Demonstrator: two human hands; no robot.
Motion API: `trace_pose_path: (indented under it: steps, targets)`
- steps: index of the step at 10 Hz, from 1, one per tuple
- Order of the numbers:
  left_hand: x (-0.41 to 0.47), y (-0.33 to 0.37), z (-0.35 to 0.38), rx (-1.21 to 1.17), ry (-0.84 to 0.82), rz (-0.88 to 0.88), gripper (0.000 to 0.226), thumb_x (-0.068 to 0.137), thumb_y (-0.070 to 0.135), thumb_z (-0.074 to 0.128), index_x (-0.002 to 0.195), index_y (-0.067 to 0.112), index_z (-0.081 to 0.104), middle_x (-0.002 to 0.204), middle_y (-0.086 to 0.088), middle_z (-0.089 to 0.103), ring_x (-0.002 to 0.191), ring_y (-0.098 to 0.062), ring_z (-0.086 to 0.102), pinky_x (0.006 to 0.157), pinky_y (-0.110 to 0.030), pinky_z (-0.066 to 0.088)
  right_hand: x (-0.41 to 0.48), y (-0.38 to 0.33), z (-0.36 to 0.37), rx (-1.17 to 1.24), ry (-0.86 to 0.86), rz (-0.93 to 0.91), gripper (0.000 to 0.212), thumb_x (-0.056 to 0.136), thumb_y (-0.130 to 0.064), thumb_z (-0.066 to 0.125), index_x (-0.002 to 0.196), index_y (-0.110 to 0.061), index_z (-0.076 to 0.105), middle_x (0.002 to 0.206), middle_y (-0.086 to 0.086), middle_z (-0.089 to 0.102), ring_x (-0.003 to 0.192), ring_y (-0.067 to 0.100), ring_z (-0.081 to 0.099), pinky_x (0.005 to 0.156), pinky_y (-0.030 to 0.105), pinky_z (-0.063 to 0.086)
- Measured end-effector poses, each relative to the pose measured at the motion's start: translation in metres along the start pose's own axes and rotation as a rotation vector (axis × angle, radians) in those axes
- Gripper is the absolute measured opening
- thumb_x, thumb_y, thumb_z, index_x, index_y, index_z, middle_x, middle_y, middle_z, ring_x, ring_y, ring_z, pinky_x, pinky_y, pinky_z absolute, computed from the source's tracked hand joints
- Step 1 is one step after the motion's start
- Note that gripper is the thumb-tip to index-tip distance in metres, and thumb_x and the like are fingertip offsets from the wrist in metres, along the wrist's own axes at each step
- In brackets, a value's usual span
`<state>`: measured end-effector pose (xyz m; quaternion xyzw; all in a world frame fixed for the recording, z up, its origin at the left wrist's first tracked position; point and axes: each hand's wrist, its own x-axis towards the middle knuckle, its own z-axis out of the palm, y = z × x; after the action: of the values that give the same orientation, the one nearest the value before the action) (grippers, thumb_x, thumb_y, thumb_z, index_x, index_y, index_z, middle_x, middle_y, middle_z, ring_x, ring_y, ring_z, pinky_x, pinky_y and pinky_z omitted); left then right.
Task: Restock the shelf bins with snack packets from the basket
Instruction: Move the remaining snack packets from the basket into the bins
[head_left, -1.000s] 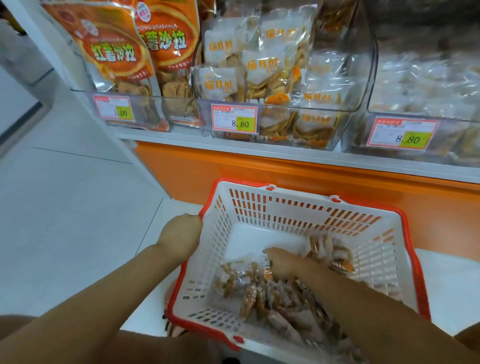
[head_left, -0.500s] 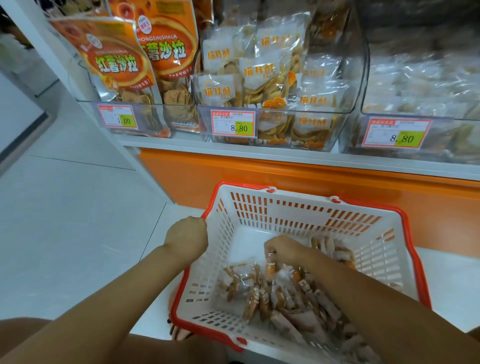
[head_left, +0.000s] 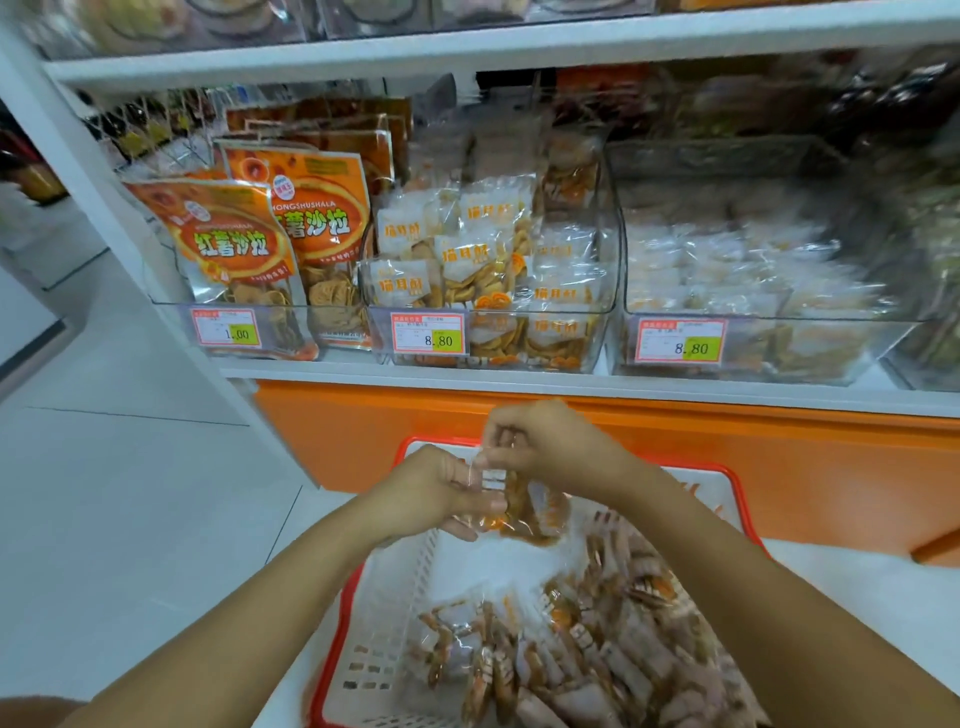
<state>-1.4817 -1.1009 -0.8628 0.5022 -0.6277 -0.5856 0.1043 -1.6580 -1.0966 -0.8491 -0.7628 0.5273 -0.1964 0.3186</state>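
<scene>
Snack packet (head_left: 530, 512): one, pinched in the grip of left hand (head_left: 434, 493) and right hand (head_left: 548, 441). Below the grip: basket (head_left: 397, 613), many packets (head_left: 576, 649) unshelved. Above, beyond: shelf bin (head_left: 493, 280), part-filled. Restocking judged far from done.

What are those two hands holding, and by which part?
A clear snack packet, above the basket. The right hand pinches its top edge; the left hand grips its left side.
</scene>
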Motion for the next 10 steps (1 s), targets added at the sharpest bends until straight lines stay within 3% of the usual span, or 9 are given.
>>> trace_pose_path:
  steps: [1,2,3,4,6,7,8,9,10]
  targets:
    - [-0.002,0.023,-0.002,-0.211,0.071,0.045,0.017,0.082,0.008,0.069,0.081,-0.008,0.069,0.069,-0.011,0.067,0.062,-0.013,0.064,0.061,-0.024,0.057,-0.008,-0.001,-0.03,0.122,0.261,0.139,0.038,0.075,-0.047,0.074,0.096,-0.019,0.061,0.084,-0.007,0.061,0.071,0.0,0.053,0.065,0.021,0.047]
    - [-0.003,0.047,-0.005,-0.447,0.183,0.131,0.01,0.085,0.002,0.063,0.076,0.001,0.068,0.062,-0.004,0.068,0.056,-0.01,0.066,0.059,-0.022,0.057,-0.015,0.002,-0.054,0.443,0.27,0.237,0.044,0.072,-0.048,0.075,0.105,-0.021,0.064,0.098,-0.003,0.069,0.088,0.009,0.065,0.073,0.024,0.055]
    - [-0.004,0.072,-0.008,-0.523,0.233,0.231,0.012,0.085,-0.001,0.06,0.075,0.001,0.065,0.061,-0.003,0.068,0.059,-0.011,0.067,0.06,-0.02,0.057,-0.019,-0.01,-0.068,0.5,0.236,0.197,0.022,0.076,-0.038,0.075,0.089,-0.021,0.067,0.075,-0.001,0.072,0.069,0.01,0.067,0.062,0.021,0.052]
    - [0.001,0.096,-0.015,-0.427,0.268,0.35,0.011,0.086,0.003,0.063,0.076,0.007,0.066,0.071,-0.005,0.071,0.07,-0.015,0.069,0.065,-0.02,0.057,-0.021,-0.022,-0.088,0.488,0.375,0.164,0.014,0.079,-0.028,0.076,0.084,-0.024,0.064,0.056,-0.006,0.065,0.049,0.001,0.056,0.049,0.015,0.044]
    - [0.029,0.134,-0.037,0.368,0.722,0.643,0.015,0.086,0.023,0.069,0.1,0.02,0.066,0.085,0.008,0.063,0.077,-0.002,0.057,0.07,-0.008,0.045,0.003,-0.021,-0.155,0.231,0.728,0.249,0.029,0.075,-0.031,0.079,0.087,-0.01,0.064,0.071,0.007,0.069,0.051,0.012,0.059,0.048,0.022,0.046]
    - [0.052,0.144,-0.045,0.677,0.769,0.692,0.02,0.085,0.029,0.069,0.101,0.019,0.063,0.089,0.008,0.054,0.082,-0.008,0.051,0.076,-0.025,0.047,0.037,-0.016,-0.185,0.083,0.757,0.361,0.036,0.075,-0.031,0.077,0.09,-0.007,0.055,0.082,0.011,0.066,0.062,0.02,0.063,0.046,0.023,0.047]
    - [0.065,0.145,-0.048,0.742,0.758,0.674,0.017,0.084,0.028,0.07,0.095,0.02,0.06,0.088,0.008,0.048,0.086,-0.011,0.048,0.078,-0.032,0.046,0.074,-0.013,-0.203,-0.071,0.694,0.461,0.036,0.083,-0.031,0.071,0.102,-0.003,0.061,0.094,0.011,0.062,0.087,0.026,0.064,0.07,0.029,0.05]
    - [0.07,0.142,-0.05,0.73,0.759,0.714,0.016,0.083,0.025,0.071,0.093,0.021,0.059,0.087,0.01,0.048,0.086,-0.011,0.049,0.074,-0.029,0.043,0.111,-0.015,-0.213,-0.193,0.613,0.518,0.039,0.094,-0.036,0.052,0.119,-0.006,0.056,0.113,0.01,0.059,0.109,0.027,0.057,0.078,0.029,0.041]
    - [0.074,0.14,-0.053,0.74,0.76,0.746,0.016,0.083,0.025,0.07,0.095,0.02,0.061,0.087,0.012,0.045,0.084,-0.008,0.046,0.07,-0.025,0.037,0.138,-0.011,-0.219,-0.189,0.527,0.503,0.043,0.093,-0.026,0.056,0.132,-0.011,0.049,0.128,0.007,0.054,0.101,0.02,0.056,0.065,0.008,0.035]
